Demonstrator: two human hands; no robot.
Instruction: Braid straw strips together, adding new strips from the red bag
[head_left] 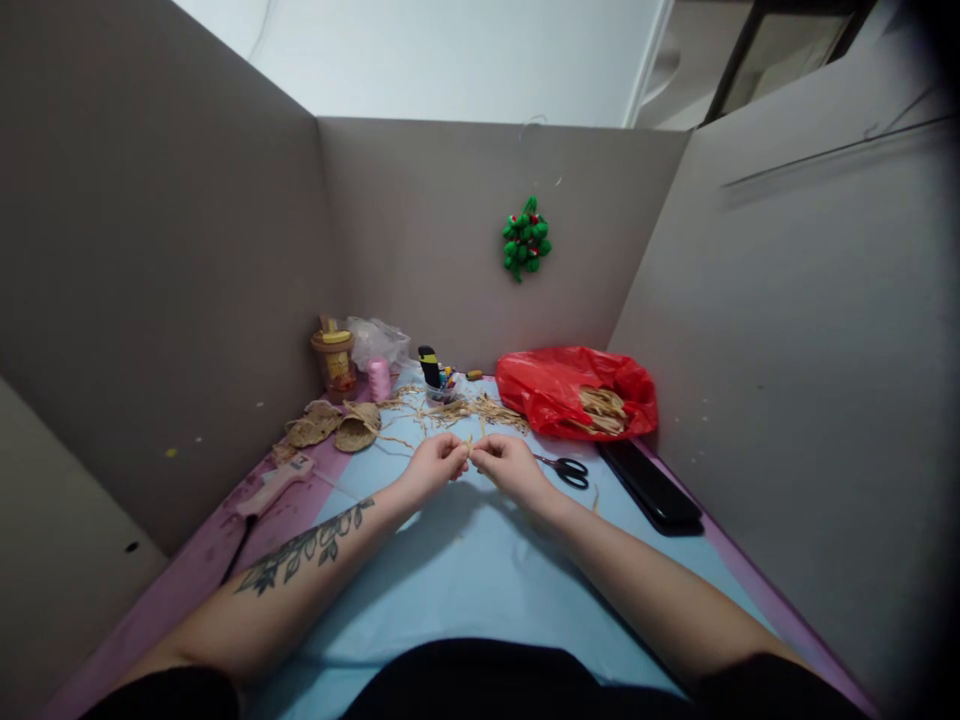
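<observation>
My left hand (440,460) and my right hand (510,463) meet over the middle of the table, thumbs and fingers pinched close together. Between the fingertips is a small piece of pale straw-like fibre (470,447); its exact form is too small to make out. Just beyond the hands lie loose dry straw strips (491,410). Close to my right hand rest black-handled scissors (571,472), their blades partly behind that hand. Left of my left hand sit woven straw pieces (358,427), curved like small cups.
A pink glue gun (277,485) lies at the left. Behind stand a lidded cup (334,362), pink thread spool (379,380) and small tub (444,392) with a cutter. At right are a red plastic bag (536,385) of straw and a black case (652,490). Grey partitions (450,240) surround the table.
</observation>
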